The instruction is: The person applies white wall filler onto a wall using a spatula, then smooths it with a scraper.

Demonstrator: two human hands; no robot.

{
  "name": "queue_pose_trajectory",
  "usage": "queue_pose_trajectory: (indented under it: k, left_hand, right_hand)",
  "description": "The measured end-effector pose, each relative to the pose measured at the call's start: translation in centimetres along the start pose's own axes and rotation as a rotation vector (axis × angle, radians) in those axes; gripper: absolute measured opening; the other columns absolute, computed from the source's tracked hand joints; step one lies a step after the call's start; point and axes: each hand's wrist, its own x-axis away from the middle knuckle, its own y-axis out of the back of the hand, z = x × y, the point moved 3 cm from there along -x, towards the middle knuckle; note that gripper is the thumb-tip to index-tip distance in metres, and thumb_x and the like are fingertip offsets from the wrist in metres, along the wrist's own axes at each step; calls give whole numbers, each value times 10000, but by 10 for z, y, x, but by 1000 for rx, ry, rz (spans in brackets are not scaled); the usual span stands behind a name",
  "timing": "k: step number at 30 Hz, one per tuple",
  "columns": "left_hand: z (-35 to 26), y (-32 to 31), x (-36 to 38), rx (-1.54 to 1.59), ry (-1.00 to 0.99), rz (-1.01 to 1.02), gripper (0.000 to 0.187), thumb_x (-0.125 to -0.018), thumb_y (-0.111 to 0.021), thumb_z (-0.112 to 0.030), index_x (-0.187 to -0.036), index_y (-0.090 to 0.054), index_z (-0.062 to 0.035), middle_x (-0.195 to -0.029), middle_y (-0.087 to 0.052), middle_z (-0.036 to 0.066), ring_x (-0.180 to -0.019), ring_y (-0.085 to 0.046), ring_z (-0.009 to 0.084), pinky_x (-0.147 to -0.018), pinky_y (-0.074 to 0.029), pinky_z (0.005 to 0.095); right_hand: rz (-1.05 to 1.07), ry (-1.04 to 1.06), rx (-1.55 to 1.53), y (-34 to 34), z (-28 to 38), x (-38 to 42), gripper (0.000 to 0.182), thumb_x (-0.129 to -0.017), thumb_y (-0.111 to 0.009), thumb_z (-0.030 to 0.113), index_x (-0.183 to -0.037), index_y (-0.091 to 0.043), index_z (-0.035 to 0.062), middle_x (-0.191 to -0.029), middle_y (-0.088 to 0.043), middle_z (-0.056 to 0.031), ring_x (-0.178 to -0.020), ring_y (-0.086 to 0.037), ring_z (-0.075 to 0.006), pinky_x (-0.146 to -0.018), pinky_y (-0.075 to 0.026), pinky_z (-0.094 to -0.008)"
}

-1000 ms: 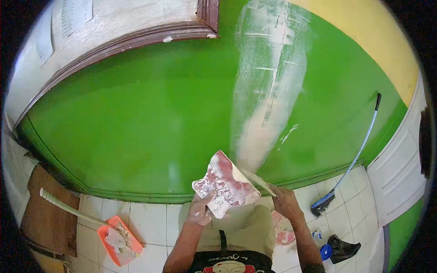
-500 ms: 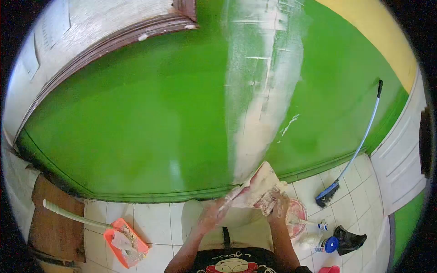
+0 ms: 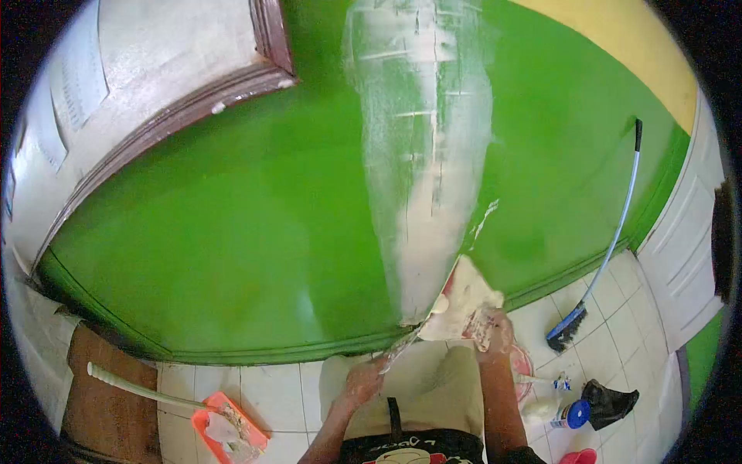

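My right hand [image 3: 496,336] grips a flat board smeared with cream-coloured filler [image 3: 465,292], tilted with one corner up in front of the wall. My left hand [image 3: 366,382] is closed round a putty knife [image 3: 399,349], its blade pointing up and right toward the board's left edge. Both hands carry whitish smears. Behind the board, a tall pale patch of filler [image 3: 425,232] runs up the green wall [image 3: 255,232], with a dark crack line and short cross marks in its upper part.
A blue broom [image 3: 570,325] leans against the wall at right. On the tiled floor sit a pink bucket [image 3: 522,371], a blue-lidded jar [image 3: 576,414] and a black plastic bag [image 3: 610,404]. An orange dustpan [image 3: 202,424] lies at left, near a brown board [image 3: 104,394].
My left hand has drawn the putty knife down from the filler-covered board, and the hands are farther apart. The board has tilted and risen slightly. The whole view has shifted a little.
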Motion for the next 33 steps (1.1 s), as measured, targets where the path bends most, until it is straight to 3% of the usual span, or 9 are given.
queue_pose_trajectory:
  k: [4, 6, 9, 11, 13, 15, 21, 26, 33]
  left_hand:
    - [16, -3, 15, 195, 152, -42, 517, -820, -527, -83, -1333, -465, -119, -912, -625, 270, -787, -617, 430, -673, -502, 497]
    - [1, 16, 22, 285, 79, -123, 537, -811, -542, -90, -1341, -455, -106, -921, -628, 270, -789, -613, 435, -674, -499, 492]
    - [1, 24, 29, 327, 77, -165, 562, -802, -563, -104, -1351, -441, -77, -963, -627, 273, -797, -611, 443, -682, -497, 483]
    - [17, 12, 35, 278, 136, -140, 568, -802, -569, -111, -1352, -436, -61, -997, -623, 277, -804, -613, 446, -689, -497, 479]
    - [39, -9, 34, 244, 222, -18, 549, -837, -577, -173, -1349, -432, -39, -1072, -616, 271, -870, -628, 412, -749, -496, 453]
    - [51, -17, 32, 287, 219, -4, 552, -840, -578, -186, -1350, -431, -38, -1080, -614, 267, -883, -624, 409, -761, -493, 453]
    - [65, -39, 21, 396, 191, -54, 563, -846, -582, -224, -1353, -428, -34, -1104, -609, 255, -921, -613, 398, -799, -481, 454]
    - [70, -50, 14, 444, 179, -81, 574, -852, -585, -255, -1355, -426, -30, -1124, -605, 246, -953, -605, 390, -830, -471, 455]
    - [68, -59, 20, 470, 137, -98, 593, -860, -590, -299, -1358, -422, -25, -1153, -600, 232, -997, -592, 378, -874, -457, 456]
  right_hand:
    - [103, 486, -12, -116, 79, 25, 228, -809, -644, 78, -1013, -597, -15, -881, -636, -88, -769, -637, -199, -668, -549, -312]
    - [88, 590, 18, -145, 111, 22, 232, -798, -653, 37, -1016, -599, -17, -872, -643, -85, -764, -636, -198, -680, -539, -304]
    - [128, 884, 326, -189, 157, 18, 325, -778, -679, 1, -1086, -596, -60, -950, -645, -146, -850, -637, -237, -746, -528, -362]
    - [10, 1244, 709, -230, 180, 22, 241, -801, -692, 80, -999, -648, -50, -963, -669, -159, -883, -642, -232, -779, -506, -368]
    - [399, 2071, 859, -282, 206, 27, 288, -791, -698, 143, -1021, -670, -29, -1028, -663, -181, -978, -635, -272, -852, -498, -412]
    - [424, 2339, 1214, -318, 219, 31, 305, -812, -631, 169, -1070, -672, 12, -1102, -648, -156, -1074, -600, -295, -946, -463, -444]
    - [610, 2584, 1612, -364, 241, -16, 345, -848, -513, 119, -1163, -650, 114, -1263, -580, -67, -1260, -475, -247, -1097, -360, -455]
    - [719, 2459, 1811, -370, 250, -43, 373, -878, -483, 117, -1228, -608, 140, -1339, -537, -52, -1317, -421, -234, -1137, -312, -439]
    - [607, 2319, 1877, -323, 278, -38, 355, -879, -504, 119, -1217, -614, 121, -1338, -542, -62, -1312, -430, -255, -1133, -298, -486]
